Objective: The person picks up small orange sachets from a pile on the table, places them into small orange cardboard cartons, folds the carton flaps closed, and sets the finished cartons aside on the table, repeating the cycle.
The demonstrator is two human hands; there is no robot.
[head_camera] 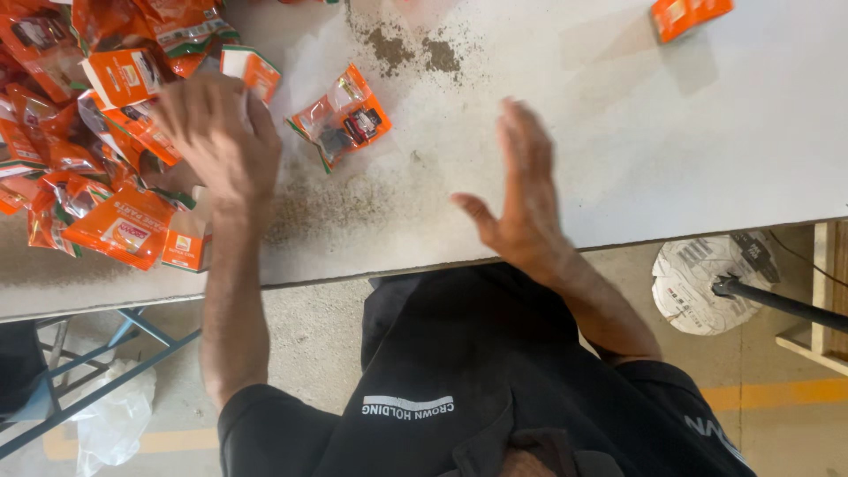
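Observation:
My left hand (216,137) reaches into a heap of orange and white sachets (106,132) at the table's left, its fingers bent down over them next to a white-edged sachet (252,72). The back of the hand hides whether it grips one. My right hand (526,190) hovers flat over the white table (671,150) near its front edge, fingers straight, thumb out to the left, nothing in it, blurred by motion. One clear-fronted orange sachet (344,117) lies alone between the two hands, touching neither.
Another orange sachet (691,15) lies at the far right of the table. Dark powder stains (411,51) mark the tabletop. Below the front edge are a round white disc (707,283) on the floor, a blue metal frame (97,358), and a wooden pallet corner (826,300).

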